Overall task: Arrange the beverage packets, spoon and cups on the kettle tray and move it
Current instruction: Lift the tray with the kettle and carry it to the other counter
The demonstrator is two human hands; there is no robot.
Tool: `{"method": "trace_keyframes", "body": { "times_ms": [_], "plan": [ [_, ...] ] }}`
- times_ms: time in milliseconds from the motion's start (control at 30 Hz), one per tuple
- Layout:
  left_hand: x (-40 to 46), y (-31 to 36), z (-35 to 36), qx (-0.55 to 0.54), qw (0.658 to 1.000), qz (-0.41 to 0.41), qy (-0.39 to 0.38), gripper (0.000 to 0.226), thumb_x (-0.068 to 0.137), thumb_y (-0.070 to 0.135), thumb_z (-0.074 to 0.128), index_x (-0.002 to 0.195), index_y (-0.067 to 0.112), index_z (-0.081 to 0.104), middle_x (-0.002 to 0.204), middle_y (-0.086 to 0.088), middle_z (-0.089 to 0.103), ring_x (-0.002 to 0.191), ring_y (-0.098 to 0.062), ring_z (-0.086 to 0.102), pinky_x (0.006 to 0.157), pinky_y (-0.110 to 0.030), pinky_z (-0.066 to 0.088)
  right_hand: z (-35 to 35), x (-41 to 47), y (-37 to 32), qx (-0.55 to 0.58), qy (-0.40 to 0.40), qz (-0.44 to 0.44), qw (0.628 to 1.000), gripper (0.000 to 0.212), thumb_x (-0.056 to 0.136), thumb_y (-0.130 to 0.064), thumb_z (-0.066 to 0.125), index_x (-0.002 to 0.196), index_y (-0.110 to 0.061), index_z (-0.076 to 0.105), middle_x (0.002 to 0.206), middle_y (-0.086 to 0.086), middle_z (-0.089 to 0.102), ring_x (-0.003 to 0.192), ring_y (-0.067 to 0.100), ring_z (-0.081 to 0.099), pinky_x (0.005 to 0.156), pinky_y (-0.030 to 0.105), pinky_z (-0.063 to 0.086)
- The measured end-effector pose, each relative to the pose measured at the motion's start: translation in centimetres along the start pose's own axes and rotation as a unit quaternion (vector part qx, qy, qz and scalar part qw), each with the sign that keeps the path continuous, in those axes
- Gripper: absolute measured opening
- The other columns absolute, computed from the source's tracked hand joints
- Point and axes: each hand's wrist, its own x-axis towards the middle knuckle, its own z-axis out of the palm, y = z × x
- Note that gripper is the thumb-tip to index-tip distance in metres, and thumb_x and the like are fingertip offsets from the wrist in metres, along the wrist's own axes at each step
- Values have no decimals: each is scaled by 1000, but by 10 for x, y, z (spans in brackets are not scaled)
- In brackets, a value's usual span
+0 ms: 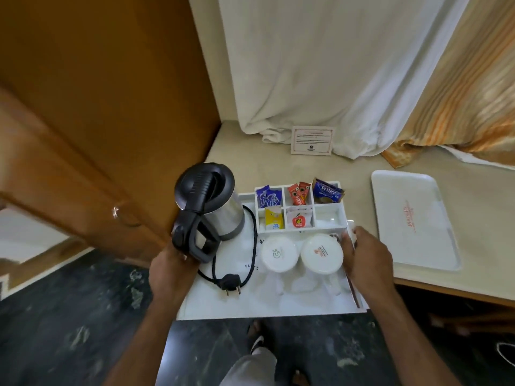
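Note:
A white kettle tray [278, 299] juts out over the front edge of the beige counter. My left hand [170, 271] grips its left side and my right hand [365, 257] grips its right side. On it stand a steel kettle with a black handle [211, 210], its black cord and plug [231, 284], and two white cups upside down [278, 253] [322, 253]. Beverage packets fill the divided slots at the back: purple [267, 199], red [299, 193], blue Tetley [327, 190], yellow [273, 218], and white with a red apple [298, 220]. A spoon [335, 238] shows partly beside my right hand.
A second flat white tray [412, 218] lies on the counter to the right. A small printed card [312, 140] stands at the back before white and orange-striped curtains. A wooden cabinet door [97, 121] is close on the left. Dark marble floor and my feet are below.

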Motion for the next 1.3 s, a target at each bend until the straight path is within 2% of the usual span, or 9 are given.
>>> {"method": "trace_keyframes", "body": {
  "times_ms": [133,333,567,667,800,1000,1133,1233,1300],
  "plan": [
    [-40,-52,-38,-14,998,-59,22,14,79,29,70,79,18,62,70,-2,58,64,-24,49,58,-32,37,12,-45,-27,1,-28,-46,999,26,96,-39,49,80,-19,52,73,1,62,63,19,56,59,32,47],
    [-61,-146,-96,-23,989,-127,66,24,79,31,74,67,23,54,58,9,50,56,-20,46,50,-30,32,47,-103,-101,5,-63,-97,993,28,96,-40,50,76,-21,51,67,-3,58,58,14,53,53,30,46],
    [-50,-286,-181,-29,979,-173,100,28,75,30,69,59,25,47,54,8,50,51,-15,46,49,-29,32,121,-185,-228,19,-75,-170,982,18,96,-36,52,83,-24,56,73,-5,61,65,17,57,60,35,51],
    [-31,-349,-225,-34,978,-180,99,29,73,41,64,59,21,50,52,1,55,52,-24,54,50,-30,37,158,-220,-290,26,-91,-176,980,21,96,-37,51,80,-24,55,73,-3,63,64,14,56,59,32,46],
    [0,-419,-275,-23,973,-193,124,27,79,31,71,63,20,53,56,2,56,54,-21,54,49,-27,33,196,-255,-369,31,-107,-197,974,23,97,-39,48,85,-22,58,78,-2,64,71,20,59,62,31,44],
    [56,-504,-324,-12,965,-211,153,23,81,27,69,67,19,52,60,5,49,56,-19,47,49,-27,29,258,-276,-481,41,-121,-238,963,25,97,-41,47,79,-25,54,73,-8,61,68,13,57,60,30,45],
    [111,-563,-347,-4,960,-221,172,21,82,30,67,68,21,53,61,5,51,60,-22,50,50,-28,30,322,-273,-554,60,-149,-245,956,21,97,-44,47,88,-28,57,77,-11,63,72,12,60,58,29,49],
    [161,-607,-365,-5,955,-229,190,24,79,38,64,65,21,55,58,10,49,57,-22,48,49,-27,28,377,-271,-612,93,-171,-238,951,22,97,-44,45,98,-28,59,86,-7,66,79,15,62,66,38,56],
    [189,-627,-378,-6,953,-231,194,24,73,44,58,64,22,53,57,13,47,59,-25,48,51,-30,29,402,-271,-648,105,-174,-245,948,20,98,-42,44,97,-27,57,83,-6,64,77,16,61,63,39,55]
  ]
}}
